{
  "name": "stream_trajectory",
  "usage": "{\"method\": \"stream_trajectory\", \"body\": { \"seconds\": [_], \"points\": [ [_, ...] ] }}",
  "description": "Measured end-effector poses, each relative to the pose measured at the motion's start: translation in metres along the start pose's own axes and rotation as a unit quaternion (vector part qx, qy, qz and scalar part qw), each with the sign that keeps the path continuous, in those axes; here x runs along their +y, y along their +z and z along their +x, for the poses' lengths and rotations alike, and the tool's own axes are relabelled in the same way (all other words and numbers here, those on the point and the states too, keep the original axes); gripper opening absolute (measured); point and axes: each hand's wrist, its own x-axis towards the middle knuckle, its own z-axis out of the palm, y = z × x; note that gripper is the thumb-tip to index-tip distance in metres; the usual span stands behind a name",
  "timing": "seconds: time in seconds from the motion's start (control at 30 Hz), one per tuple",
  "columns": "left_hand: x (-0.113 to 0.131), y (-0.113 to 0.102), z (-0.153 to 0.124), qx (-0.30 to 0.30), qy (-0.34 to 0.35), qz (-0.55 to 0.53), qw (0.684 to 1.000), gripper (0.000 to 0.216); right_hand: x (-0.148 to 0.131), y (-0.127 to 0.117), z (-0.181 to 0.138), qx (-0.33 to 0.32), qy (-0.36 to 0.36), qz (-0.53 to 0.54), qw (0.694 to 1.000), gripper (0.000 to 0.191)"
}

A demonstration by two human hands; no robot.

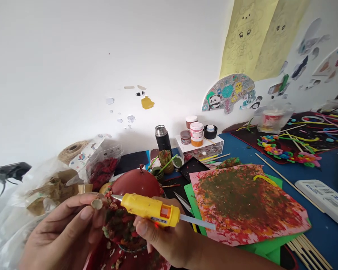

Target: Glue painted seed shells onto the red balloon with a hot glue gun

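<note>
My right hand point(160, 234) is wrapped round a yellow glue gun point(142, 207), with a pale glue stick point(198, 221) poking out of its back end. The gun's metal nozzle points left, toward my left hand point(64, 228). Between the thumb and fingertips of that hand is a small pale shell-like piece point(97, 204). Behind and below the gun stands a dark red balloon point(136, 183), its knot on top. Red, green and brown bits point(119, 228) cover a rounded form at its lower front, partly hidden by my hands.
A paint-smeared sheet point(242, 202) lies on green paper at right, near scissors point(183, 201). Paint jars point(196, 131) stand on a white drawer box beside a black flask point(162, 138). Plastic bags point(45, 195) and a twine roll point(73, 150) crowd the left. A wall rises behind.
</note>
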Motion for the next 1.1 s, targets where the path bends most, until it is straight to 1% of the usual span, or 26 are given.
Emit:
{"method": "stream_trajectory", "body": {
  "seconds": [0.1, 0.17, 0.3, 0.4, 0.5, 0.7, 0.83, 0.93, 1.0, 1.1],
  "points": [
    [0.003, 0.004, 0.005, -0.023, 0.030, 0.004, 0.999, 0.050, -0.001, 0.000, -0.002, -0.008, -0.015, -0.002, 1.000, 0.077],
    [0.003, 0.007, 0.007, -0.019, 0.029, 0.007, 0.999, 0.051, -0.001, 0.000, -0.002, -0.008, -0.026, -0.003, 1.000, 0.078],
    [-0.001, 0.012, 0.004, 0.051, -0.014, 0.004, 0.999, 0.072, 0.001, 0.001, -0.002, 0.024, -0.073, -0.032, 0.996, 0.080],
    [-0.007, 0.011, -0.001, 0.091, -0.041, 0.014, 0.995, 0.080, 0.000, 0.001, -0.001, 0.018, -0.092, -0.058, 0.994, 0.080],
    [-0.012, 0.009, -0.001, 0.085, -0.048, 0.024, 0.995, 0.076, -0.003, 0.001, 0.000, -0.004, -0.082, -0.062, 0.995, 0.080],
    [-0.008, 0.013, 0.003, 0.083, -0.064, 0.040, 0.994, 0.076, -0.007, 0.002, 0.004, 0.005, -0.026, -0.031, 0.999, 0.079],
    [-0.015, 0.004, 0.004, 0.060, -0.020, 0.059, 0.996, 0.072, -0.005, 0.002, 0.004, -0.006, -0.017, -0.018, 1.000, 0.081],
    [-0.021, -0.002, 0.004, 0.060, 0.007, 0.077, 0.995, 0.070, -0.002, 0.002, 0.004, -0.013, 0.003, -0.012, 1.000, 0.085],
    [-0.022, -0.003, 0.003, 0.062, 0.017, 0.089, 0.994, 0.069, 0.000, 0.002, 0.003, -0.016, 0.016, -0.008, 1.000, 0.083],
    [-0.021, -0.003, 0.002, 0.062, 0.022, 0.098, 0.993, 0.067, 0.001, 0.002, 0.003, -0.009, -0.002, -0.024, 1.000, 0.081]
  ]
}}
